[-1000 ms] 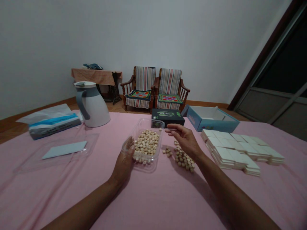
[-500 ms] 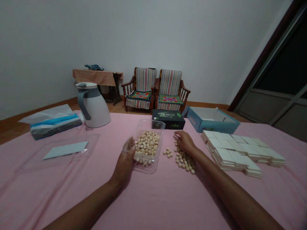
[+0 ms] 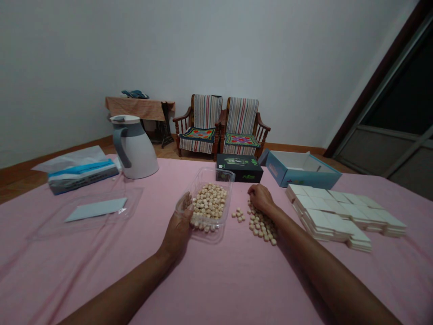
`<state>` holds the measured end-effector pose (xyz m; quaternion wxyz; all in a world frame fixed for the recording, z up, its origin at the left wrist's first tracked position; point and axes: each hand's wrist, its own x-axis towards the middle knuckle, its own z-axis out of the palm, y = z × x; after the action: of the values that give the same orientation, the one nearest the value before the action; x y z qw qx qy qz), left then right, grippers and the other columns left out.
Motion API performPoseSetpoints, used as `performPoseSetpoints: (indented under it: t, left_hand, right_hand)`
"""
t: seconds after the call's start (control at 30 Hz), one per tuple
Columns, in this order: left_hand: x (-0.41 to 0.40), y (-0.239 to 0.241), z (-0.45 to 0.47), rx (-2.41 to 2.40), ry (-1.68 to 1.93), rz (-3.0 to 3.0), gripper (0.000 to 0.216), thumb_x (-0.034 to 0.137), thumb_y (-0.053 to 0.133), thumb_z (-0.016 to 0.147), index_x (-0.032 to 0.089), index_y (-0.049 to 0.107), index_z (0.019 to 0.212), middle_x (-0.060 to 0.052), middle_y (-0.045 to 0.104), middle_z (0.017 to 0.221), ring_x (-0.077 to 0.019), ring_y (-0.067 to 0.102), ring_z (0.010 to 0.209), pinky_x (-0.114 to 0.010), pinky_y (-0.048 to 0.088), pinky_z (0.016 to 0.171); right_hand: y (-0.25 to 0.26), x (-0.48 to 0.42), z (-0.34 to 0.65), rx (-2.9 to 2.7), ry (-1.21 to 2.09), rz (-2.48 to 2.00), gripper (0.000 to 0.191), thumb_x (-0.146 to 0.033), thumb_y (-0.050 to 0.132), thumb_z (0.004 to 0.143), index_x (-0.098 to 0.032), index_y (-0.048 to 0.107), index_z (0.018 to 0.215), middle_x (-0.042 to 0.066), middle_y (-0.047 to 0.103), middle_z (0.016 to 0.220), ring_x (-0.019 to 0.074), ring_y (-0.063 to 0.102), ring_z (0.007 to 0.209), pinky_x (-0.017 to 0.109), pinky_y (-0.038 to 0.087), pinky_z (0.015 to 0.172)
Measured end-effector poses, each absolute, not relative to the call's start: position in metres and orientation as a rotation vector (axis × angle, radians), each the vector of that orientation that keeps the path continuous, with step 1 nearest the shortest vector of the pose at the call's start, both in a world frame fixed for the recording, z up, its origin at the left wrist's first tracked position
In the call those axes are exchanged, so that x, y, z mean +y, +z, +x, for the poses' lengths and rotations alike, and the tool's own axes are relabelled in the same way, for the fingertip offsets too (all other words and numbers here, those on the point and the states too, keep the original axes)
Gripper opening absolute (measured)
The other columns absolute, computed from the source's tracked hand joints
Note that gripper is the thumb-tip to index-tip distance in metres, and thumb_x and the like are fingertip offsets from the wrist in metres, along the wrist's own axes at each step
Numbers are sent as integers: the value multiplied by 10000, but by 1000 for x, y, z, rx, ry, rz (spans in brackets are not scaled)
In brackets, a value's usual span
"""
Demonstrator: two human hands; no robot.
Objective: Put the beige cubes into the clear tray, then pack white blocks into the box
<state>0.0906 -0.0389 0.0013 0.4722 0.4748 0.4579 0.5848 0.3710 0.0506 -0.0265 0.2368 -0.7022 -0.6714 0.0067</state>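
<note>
My left hand (image 3: 177, 229) grips the left side of a clear plastic tub (image 3: 231, 192), its fingers and thumb around the rim. Inside the tub lie many small pale wooden beads (image 3: 210, 203) with rounded corners. To the tub's right, my right hand (image 3: 262, 197) rests at the far end of a loose pile of the same beads (image 3: 262, 227) on the pink cloth. Its fingers are curled together, and whatever is in them is hidden. Between tub and pile sits a small cluster of beads (image 3: 238, 215).
Stacked pale square tiles (image 3: 333, 212) lie right, before an open blue box (image 3: 301, 174). A black box (image 3: 239, 169) stands behind the tub. Leftward are a white jug (image 3: 140, 153), a tissue pack (image 3: 83, 175) and a clear lid (image 3: 138, 198) with a pale strip (image 3: 98, 209).
The fingers of my right hand have drawn in from a more outstretched shape, staying at the pile's far end. My left hand keeps its hold on the tub. The whole view shifts slightly.
</note>
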Motion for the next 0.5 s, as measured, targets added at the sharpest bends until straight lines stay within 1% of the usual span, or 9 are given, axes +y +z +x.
performPoseSetpoints:
  t: [0.13, 0.23, 0.3, 0.37, 0.43, 0.5]
  left_hand:
    - [-37, 0, 90, 1131, 1424, 1194, 527, 410, 530, 845, 203, 470, 1326, -102, 453, 1449, -220, 390, 1357, -356, 285, 1134]
    - [-38, 2, 91, 1108, 1438, 1210, 516, 401, 515, 847, 195, 474, 1317, -114, 507, 1399, -227, 450, 1313, -378, 322, 1117]
    - [-39, 6, 92, 1100, 1447, 1224, 506, 387, 516, 839, 198, 483, 1308, -111, 542, 1361, -233, 490, 1276, -392, 353, 1099]
    - [-42, 11, 92, 1115, 1457, 1256, 493, 364, 529, 821, 205, 505, 1287, -100, 561, 1341, -234, 497, 1267, -392, 365, 1091]
    - [-45, 16, 93, 1140, 1459, 1291, 470, 347, 542, 803, 210, 536, 1253, -92, 573, 1326, -236, 477, 1284, -391, 375, 1083]
    - [-47, 21, 93, 1153, 1453, 1302, 439, 341, 539, 798, 209, 562, 1216, -95, 581, 1316, -238, 463, 1294, -393, 389, 1071]
  right_hand:
    - [-2, 37, 358, -1796, 29, -1805, 190, -91, 514, 736, -166, 656, 838, 51, 632, 887, 144, 575, 779, 261, 431, 747]
    - [23, 25, 337, -1727, 113, -1459, 171, -105, 508, 731, -175, 639, 816, 24, 611, 826, 125, 561, 691, 243, 442, 659]
    - [36, 17, 321, -1724, 163, -1304, 161, -117, 511, 740, -181, 637, 817, 18, 602, 803, 123, 560, 684, 234, 443, 629]
    - [44, 11, 309, -1743, 240, -1191, 178, -124, 508, 759, -179, 637, 868, 29, 614, 849, 123, 575, 715, 231, 454, 636]
    - [46, 8, 305, -1758, 296, -1142, 212, -120, 503, 771, -176, 635, 927, 41, 628, 910, 124, 591, 753, 232, 463, 654]
    - [44, 7, 308, -1756, 300, -1171, 225, -108, 499, 774, -176, 634, 941, 42, 640, 928, 125, 597, 763, 236, 463, 664]
